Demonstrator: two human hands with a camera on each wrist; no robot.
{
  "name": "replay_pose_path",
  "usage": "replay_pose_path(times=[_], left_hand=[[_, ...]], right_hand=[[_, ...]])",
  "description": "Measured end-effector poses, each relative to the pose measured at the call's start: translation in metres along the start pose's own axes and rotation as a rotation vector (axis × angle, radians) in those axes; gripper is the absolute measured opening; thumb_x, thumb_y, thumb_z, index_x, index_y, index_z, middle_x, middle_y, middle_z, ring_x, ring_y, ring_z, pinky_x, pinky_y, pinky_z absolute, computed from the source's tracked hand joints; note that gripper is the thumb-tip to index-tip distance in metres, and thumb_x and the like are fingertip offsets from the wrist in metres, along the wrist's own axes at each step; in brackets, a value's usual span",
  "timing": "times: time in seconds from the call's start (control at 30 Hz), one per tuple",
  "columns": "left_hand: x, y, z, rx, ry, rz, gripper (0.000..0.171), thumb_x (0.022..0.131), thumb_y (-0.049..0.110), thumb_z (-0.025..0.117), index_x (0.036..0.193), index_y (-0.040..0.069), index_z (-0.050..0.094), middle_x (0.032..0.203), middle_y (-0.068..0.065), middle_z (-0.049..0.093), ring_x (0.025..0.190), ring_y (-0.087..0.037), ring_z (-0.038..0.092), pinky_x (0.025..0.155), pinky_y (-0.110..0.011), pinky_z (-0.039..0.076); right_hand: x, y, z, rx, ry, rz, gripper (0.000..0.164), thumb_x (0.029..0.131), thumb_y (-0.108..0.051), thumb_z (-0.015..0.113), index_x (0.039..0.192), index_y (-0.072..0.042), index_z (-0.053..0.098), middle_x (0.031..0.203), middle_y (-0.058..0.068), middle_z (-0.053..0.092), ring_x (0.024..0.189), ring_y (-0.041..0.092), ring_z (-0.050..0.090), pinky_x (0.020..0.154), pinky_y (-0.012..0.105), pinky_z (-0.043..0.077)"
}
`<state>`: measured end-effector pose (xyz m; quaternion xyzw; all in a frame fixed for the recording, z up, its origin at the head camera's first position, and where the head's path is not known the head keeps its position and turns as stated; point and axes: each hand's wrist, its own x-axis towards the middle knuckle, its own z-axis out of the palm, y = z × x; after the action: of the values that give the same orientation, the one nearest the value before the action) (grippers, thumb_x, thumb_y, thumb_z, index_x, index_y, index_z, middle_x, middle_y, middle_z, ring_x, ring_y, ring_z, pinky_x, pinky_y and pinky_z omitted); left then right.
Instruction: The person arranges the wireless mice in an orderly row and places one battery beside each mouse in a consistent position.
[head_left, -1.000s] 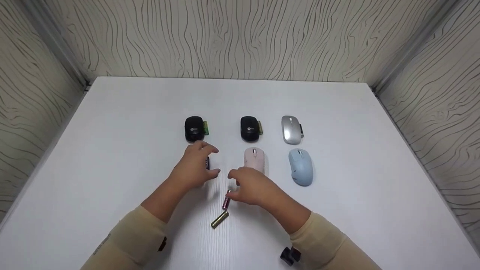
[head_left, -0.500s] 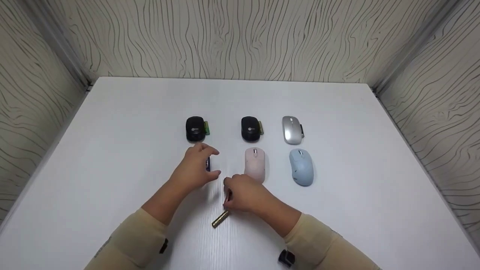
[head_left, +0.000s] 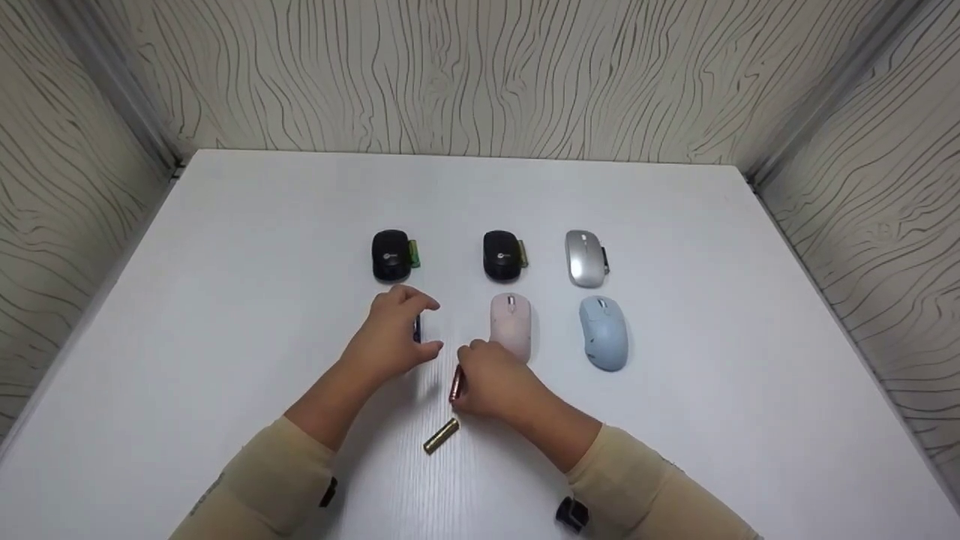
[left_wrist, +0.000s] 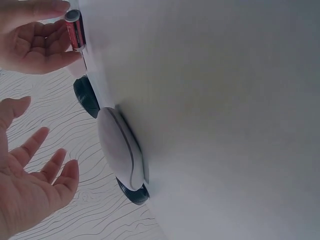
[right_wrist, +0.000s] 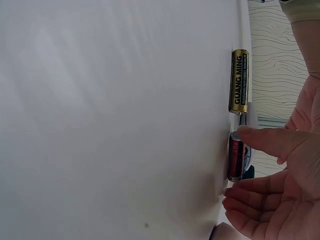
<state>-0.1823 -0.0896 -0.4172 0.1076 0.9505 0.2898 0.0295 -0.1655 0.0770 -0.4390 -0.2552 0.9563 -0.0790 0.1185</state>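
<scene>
My right hand [head_left: 495,379] pinches a red AA battery [head_left: 456,384] end to end between thumb and finger, low over the white table. In the right wrist view, that battery [right_wrist: 236,156] has a dark band. Just in front lies a gold battery [head_left: 440,436], lettered "GUANG MING" in the right wrist view. My left hand [head_left: 386,334] hovers with spread, loosely bent fingers and holds nothing. A pale mouse [left_wrist: 120,148] sits near it in the left wrist view. From the head, a dark blue sliver [head_left: 417,328] shows past that hand; the rest is hidden.
Two black mice, left [head_left: 391,256] and middle [head_left: 501,256], and a silver mouse [head_left: 585,259] form the back row, each with a battery at its right side. A pink mouse [head_left: 511,326], partly behind my right hand, and a light blue mouse [head_left: 604,333] stand nearer.
My right hand has closed its thumb and finger on the red battery and moved it slightly forward, away from the gold battery. My left hand has stayed nearly still.
</scene>
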Motion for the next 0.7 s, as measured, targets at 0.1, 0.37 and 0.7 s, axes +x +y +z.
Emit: replay_pose_path(times=[0.1,0.37,0.7], left_hand=[[-0.0007,0.0000,0.0012,-0.006,0.000,0.001,0.047,0.072,0.027,0.076,0.115,0.016,0.059,0.120,-0.005,0.048,0.119,-0.026,0.040,0.093,-0.036,0.042],[-0.0007,-0.0008,0.0026,0.004,-0.006,0.015,0.046,0.073,0.027,0.075,0.115,0.016,0.059,0.123,-0.007,0.046,0.121,-0.028,0.037,0.094,-0.037,0.041],[-0.0009,0.0001,0.0046,0.013,-0.015,-0.004,0.046,0.072,0.028,0.075,0.114,0.017,0.060,0.124,-0.007,0.046,0.121,-0.028,0.037,0.096,-0.037,0.040]], right_hand=[[0.0002,-0.0006,0.0014,-0.020,0.020,-0.003,0.033,0.071,-0.031,0.073,0.088,-0.007,0.059,0.075,0.002,0.052,0.068,0.016,0.049,0.064,0.032,0.045],[0.0011,-0.0005,0.0027,-0.029,0.067,-0.041,0.034,0.067,-0.030,0.073,0.087,-0.008,0.056,0.074,0.002,0.051,0.068,0.018,0.050,0.061,0.032,0.044],[0.0044,-0.0011,0.0022,-0.008,0.064,-0.039,0.031,0.068,-0.027,0.070,0.090,-0.008,0.058,0.075,0.002,0.052,0.069,0.019,0.051,0.063,0.032,0.044]])
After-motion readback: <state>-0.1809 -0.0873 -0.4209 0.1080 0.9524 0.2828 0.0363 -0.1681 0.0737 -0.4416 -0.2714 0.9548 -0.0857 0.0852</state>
